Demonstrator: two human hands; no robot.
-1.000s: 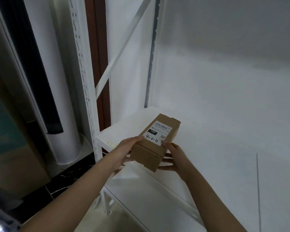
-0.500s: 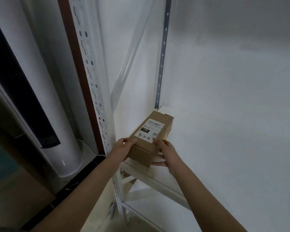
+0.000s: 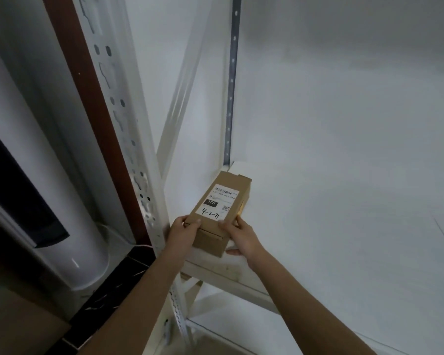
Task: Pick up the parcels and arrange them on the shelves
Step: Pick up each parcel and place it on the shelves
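Observation:
A small brown cardboard parcel (image 3: pixel 222 212) with a white label marked "4-2-71" lies lengthwise at the left end of a white shelf board (image 3: pixel 344 226), its far end close to the back left corner. My left hand (image 3: pixel 182 235) grips the parcel's near left corner, thumb on top. My right hand (image 3: pixel 241 238) holds the near right corner, thumb on the top face and fingers along the side. The parcel's near end sits at the shelf's front edge.
A white perforated upright post (image 3: pixel 128 129) stands just left of the parcel, with a diagonal brace (image 3: pixel 180 98) behind it. A white cylindrical appliance (image 3: pixel 49 175) stands on the dark floor to the left. A lower shelf (image 3: pixel 241 336) shows beneath.
Both hands have carried the parcel forward and left onto the shelf, toward the back left corner. The view has moved closer to the rack.

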